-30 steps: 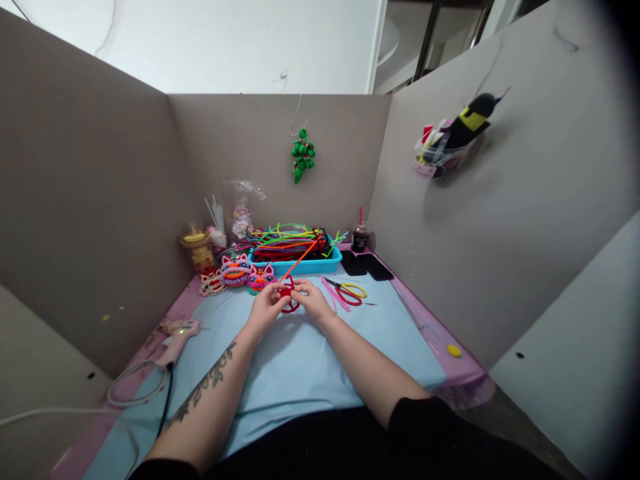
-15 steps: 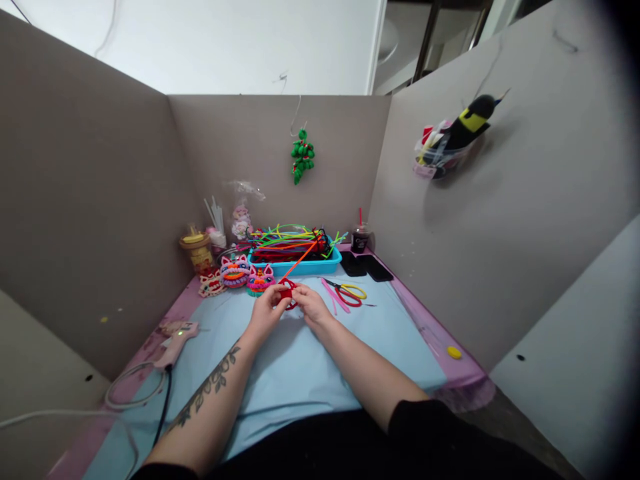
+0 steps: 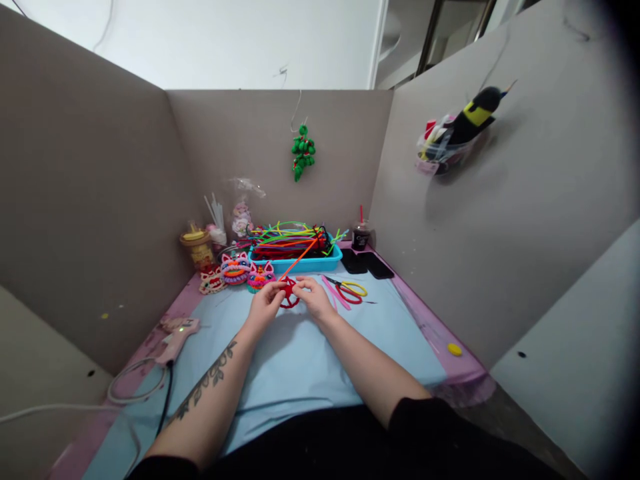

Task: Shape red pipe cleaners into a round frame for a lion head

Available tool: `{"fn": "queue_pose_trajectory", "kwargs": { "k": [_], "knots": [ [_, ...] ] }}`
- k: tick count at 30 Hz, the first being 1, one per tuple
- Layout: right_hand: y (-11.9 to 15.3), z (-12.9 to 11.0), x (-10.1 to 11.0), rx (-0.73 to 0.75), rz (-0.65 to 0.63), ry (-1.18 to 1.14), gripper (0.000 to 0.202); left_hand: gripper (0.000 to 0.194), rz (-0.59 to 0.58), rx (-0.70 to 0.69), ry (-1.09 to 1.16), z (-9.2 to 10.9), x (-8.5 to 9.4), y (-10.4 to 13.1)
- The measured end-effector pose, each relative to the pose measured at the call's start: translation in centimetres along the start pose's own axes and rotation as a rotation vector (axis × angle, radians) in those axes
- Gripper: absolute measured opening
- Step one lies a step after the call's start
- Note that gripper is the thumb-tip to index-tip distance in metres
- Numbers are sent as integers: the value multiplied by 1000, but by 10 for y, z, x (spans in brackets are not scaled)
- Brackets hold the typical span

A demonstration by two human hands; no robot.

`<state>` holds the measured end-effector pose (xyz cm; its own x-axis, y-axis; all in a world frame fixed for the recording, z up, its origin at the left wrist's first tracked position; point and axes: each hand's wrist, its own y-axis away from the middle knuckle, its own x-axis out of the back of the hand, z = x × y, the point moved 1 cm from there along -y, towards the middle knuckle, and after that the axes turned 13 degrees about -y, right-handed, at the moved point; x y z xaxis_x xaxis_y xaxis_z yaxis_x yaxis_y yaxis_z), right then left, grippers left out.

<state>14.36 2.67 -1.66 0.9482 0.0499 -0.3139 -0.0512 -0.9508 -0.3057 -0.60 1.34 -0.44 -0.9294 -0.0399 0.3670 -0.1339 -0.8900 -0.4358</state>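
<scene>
A red wheel-shaped piece (image 3: 289,301), bent from fuzzy pipe cleaner, is held up between both hands above the blue cloth. My left hand (image 3: 266,303) pinches its left side with thumb and fingers. On the opposite side my right hand (image 3: 315,298) grips it the same way. Fingers cover parts of the ring and its centre. An orange pipe cleaner (image 3: 300,259) slants up behind the hands toward the blue tray; whether it joins the red piece I cannot tell. Scissors (image 3: 349,291) with red and yellow handles lie right of my right hand, beside pink strips (image 3: 336,293).
Behind the hands stands a blue tray (image 3: 310,265) full of colourful pipe cleaners. Several fuzzy animal-head figures (image 3: 235,269) sit left of it. Two dark phones (image 3: 376,265) and a drink cup (image 3: 361,237) are at back right. A pink glue gun (image 3: 177,340) with its cord lies left.
Both hands have shifted slightly, and the red piece now faces me more, showing more of its ring and spokes. The camera view has tilted a little.
</scene>
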Motion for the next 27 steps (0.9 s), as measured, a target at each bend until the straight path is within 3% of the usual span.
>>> {"fn": "queue_pose_trajectory", "kwargs": {
  "k": [7, 16, 23, 27],
  "knots": [
    [-2, 7, 2, -118, -5, -35, 19, 26, 14, -76, -202, -3, 0, 1],
    [-4, 14, 0, -48, -61, 11, 21, 35, 44, -143, -433, 4, 0, 5],
    [-3, 10, 1, 46, 75, 91, 21, 21, 324, -125, -373, 13, 7, 7],
    [-2, 8, 0, 103, 123, 91, 21, 25, 135, 9, -342, 14, 0, 8]
  ]
}}
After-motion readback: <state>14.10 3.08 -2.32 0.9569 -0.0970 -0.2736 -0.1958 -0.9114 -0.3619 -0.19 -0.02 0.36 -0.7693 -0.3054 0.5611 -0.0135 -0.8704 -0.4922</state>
